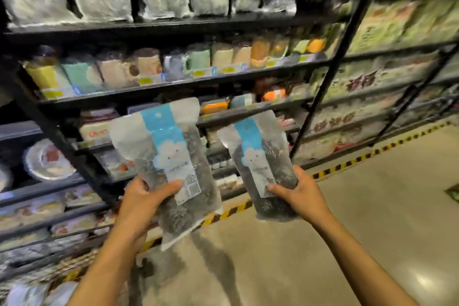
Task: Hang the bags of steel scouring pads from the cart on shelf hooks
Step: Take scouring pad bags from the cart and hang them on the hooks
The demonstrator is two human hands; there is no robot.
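- Left hand (146, 197) closed on the lower part of the left bag (169, 164); thumb across the front, by the label, fingers behind it.
- Left bag upright, top tipped toward 11 o'clock; it rises from the hand toward 12, bottom corner hanging past the hand toward 6.
- Right hand (299, 194) closed on the lower part of the right bag (262, 161); thumb on the front, fingers wrapped round the right edge.
- Right bag upright, tipped slightly toward 11, top at 11 o'clock from its hand.
- Bags side by side, apart, each with a blue strip and a cloud print; dark scourers show through.
- Both held up in front of the shelves (173, 82), neither on a hook.
- Floor (347, 231) below, striped tape (347, 164) along the shelf base.
- Much of the view is motion-blurred.
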